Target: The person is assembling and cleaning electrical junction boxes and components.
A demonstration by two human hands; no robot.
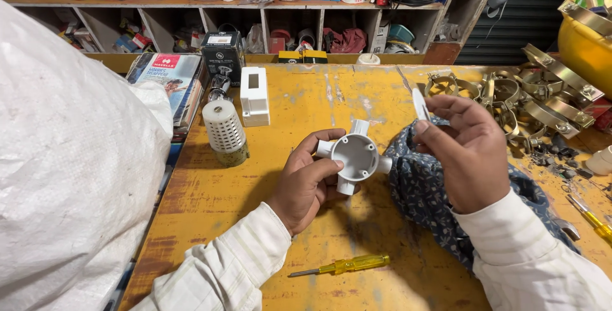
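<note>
Presently the left hand [305, 183] grips a white four-way junction box [354, 156] on the yellow table [306, 104]; the right hand [464, 153] pinches a small white piece [420, 104] above blue patterned cloth [421, 187].

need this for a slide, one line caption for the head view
Left hand holds a white four-way junction box over a yellow workbench; right hand pinches its thin white lid.

A worn yellow workbench [306, 101] fills the view. Behind it, wooden shelves [255, 14] stand crammed with boxes and clutter.
</note>
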